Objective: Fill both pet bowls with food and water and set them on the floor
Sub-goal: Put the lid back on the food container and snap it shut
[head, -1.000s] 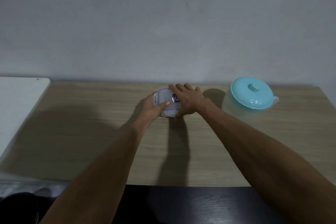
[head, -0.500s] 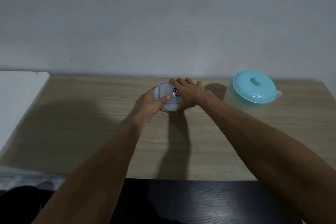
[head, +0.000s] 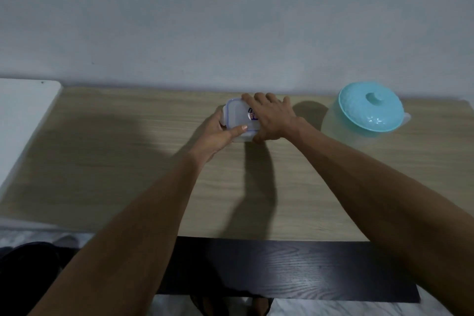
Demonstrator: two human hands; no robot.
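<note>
A small clear plastic container (head: pixel 237 117) with a blue-edged snap lid and a sticker sits near the back middle of the wooden table (head: pixel 128 161). My left hand (head: pixel 218 136) grips its left and front side, thumb on the lid. My right hand (head: pixel 272 118) lies over the lid's right half, fingers spread across the top. A translucent pitcher (head: pixel 364 115) with a turquoise lid stands to the right, apart from both hands. No pet bowls are in view.
A white surface (head: pixel 23 115) adjoins the table on the left. The wall (head: pixel 230 20) rises right behind the table. A dark wooden board (head: pixel 295 269) runs below the table's front edge, with pale floor and my feet beneath.
Both hands stay on the container in much the same grip. The camera has tilted up slightly, so the table sits lower in frame than half a second ago.
</note>
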